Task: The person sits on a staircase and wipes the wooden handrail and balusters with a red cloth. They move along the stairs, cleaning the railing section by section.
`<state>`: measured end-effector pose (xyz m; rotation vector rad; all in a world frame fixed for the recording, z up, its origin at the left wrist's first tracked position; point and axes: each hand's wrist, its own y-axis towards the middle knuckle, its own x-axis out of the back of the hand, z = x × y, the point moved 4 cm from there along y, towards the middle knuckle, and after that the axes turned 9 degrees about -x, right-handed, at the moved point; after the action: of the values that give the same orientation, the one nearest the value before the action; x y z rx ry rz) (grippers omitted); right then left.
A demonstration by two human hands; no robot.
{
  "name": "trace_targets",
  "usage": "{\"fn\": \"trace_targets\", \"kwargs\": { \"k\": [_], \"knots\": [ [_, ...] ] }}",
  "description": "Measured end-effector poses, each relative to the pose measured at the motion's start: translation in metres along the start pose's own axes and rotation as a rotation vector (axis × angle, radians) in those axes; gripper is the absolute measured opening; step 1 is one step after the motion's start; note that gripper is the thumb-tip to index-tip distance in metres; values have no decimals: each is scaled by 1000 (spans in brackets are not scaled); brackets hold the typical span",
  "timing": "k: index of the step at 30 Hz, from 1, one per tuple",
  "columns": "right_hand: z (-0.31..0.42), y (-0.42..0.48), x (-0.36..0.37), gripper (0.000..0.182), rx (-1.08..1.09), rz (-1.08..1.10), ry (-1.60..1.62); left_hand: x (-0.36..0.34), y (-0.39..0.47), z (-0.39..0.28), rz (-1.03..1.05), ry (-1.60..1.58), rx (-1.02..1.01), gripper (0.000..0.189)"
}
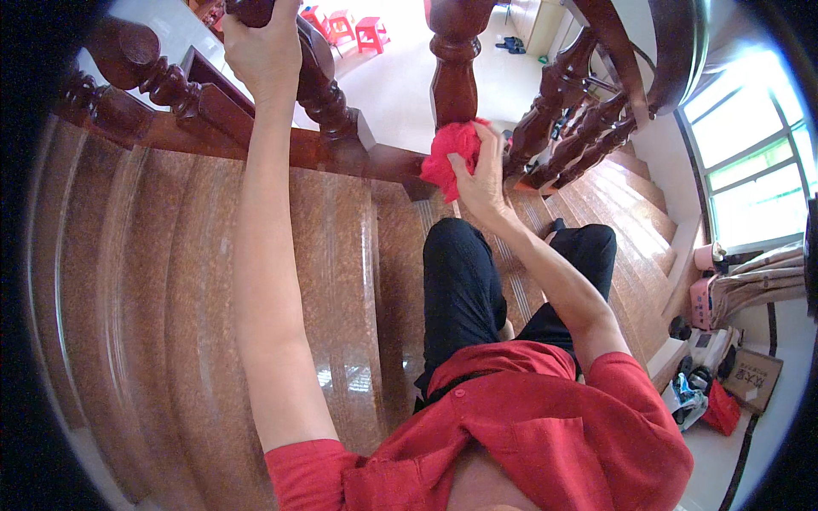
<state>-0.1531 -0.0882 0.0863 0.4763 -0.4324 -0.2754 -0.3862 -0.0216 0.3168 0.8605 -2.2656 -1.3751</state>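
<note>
My left hand [263,54] is wrapped around a dark wooden baluster [250,9] at the top left; its fingertips are hidden behind the wood. In my right hand [482,175] is a bunched red cloth [451,153]. The cloth rests against the lower end of another turned baluster [455,83], just above the wooden base rail [396,160]. My right thumb lies on the near side of the cloth, with the other fingers over its right edge.
Polished brown stone steps [307,255] curve around me. More balusters [543,108] continue at right. Below the railing, red plastic stools [369,34] and dark shoes [511,45] are on a pale floor. A window [754,153], a cardboard box [753,380] and bags [722,409] are at right.
</note>
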Motion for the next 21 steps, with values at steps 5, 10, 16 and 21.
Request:
{"fn": "trace_targets", "kwargs": {
  "k": [5, 10, 16, 21],
  "knots": [
    [121, 63, 61, 66, 597, -180, -316, -4, -1, 0, -17, 40, 8, 32],
    [156, 122, 45, 63, 782, -293, -664, 2, 3, 19, 18, 9, -35, 38],
    [48, 59, -28, 46, 461, 516, -1007, 4, 3, 24, 46, -12, 11, 39],
    [-24, 7, -29, 45, 738, 444, -775, -8, 1, 18, 39, -17, 20, 39]
  ]
}}
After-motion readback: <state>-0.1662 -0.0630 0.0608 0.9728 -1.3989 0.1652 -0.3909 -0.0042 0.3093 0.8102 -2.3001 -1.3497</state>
